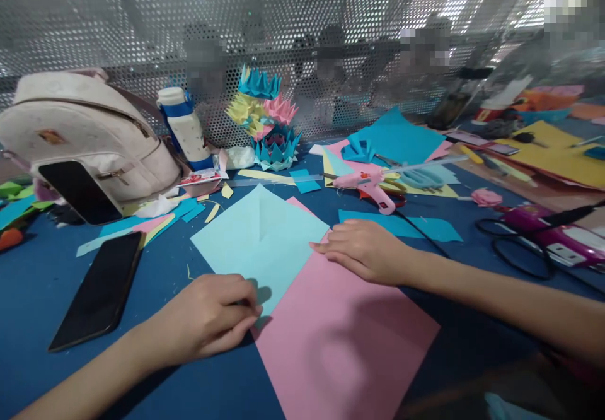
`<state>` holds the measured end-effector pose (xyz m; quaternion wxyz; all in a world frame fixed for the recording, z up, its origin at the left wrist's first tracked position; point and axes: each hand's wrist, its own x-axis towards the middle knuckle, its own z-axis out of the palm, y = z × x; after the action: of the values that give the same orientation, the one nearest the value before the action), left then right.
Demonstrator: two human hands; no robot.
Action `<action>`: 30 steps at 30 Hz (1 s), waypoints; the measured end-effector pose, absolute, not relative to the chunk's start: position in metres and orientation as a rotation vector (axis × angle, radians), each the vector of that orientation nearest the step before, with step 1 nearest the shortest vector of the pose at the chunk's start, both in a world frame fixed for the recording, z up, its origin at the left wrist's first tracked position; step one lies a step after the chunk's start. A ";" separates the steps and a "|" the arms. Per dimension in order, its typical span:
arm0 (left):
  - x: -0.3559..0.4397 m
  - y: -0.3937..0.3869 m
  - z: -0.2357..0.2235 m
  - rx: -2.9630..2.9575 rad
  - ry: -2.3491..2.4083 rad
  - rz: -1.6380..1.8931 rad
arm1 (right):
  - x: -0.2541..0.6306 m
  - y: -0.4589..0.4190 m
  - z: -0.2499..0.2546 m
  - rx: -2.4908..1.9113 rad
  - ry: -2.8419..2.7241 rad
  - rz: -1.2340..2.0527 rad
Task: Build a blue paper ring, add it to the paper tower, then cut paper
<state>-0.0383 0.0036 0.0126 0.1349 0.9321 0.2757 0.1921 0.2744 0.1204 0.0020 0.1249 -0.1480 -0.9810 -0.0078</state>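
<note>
A light blue paper square (255, 243) lies over the upper left part of a pink paper sheet (350, 338) on the blue table. One faint crease runs down from the blue square's far corner. My left hand (212, 316) is closed, its fingertips pinched at the blue square's near edge, beside the pink sheet's left corner. The fingertips partly hide what they grip. My right hand (363, 253) rests flat across the upper edge of the pink sheet, index finger stretched out and touching near the blue square's right corner.
A pink glue gun (363, 183) lies beyond the papers. Behind it are blue paper sheets (394, 139) and a folded paper lotus stack (274, 123). Phones (99, 291), a bottle (184, 130) and a backpack (85, 130) stand left. A purple power strip (553, 234) with cables lies right.
</note>
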 end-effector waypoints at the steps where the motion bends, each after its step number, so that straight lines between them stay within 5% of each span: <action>1: -0.038 0.004 0.013 2.698 0.791 0.570 | 0.279 0.124 0.002 -0.472 -2.849 -0.044; 21: -0.036 0.003 0.008 2.675 0.882 0.587 | 0.296 0.139 0.001 -0.758 -2.766 -0.091; 30: -0.028 0.017 0.001 2.120 1.475 0.820 | 0.295 0.139 0.001 -0.853 -2.768 -0.083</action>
<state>-0.0279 0.0174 0.0008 0.2143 0.7642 0.5317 0.2957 0.2947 0.1390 0.0009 0.1217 -0.2922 -0.9482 -0.0284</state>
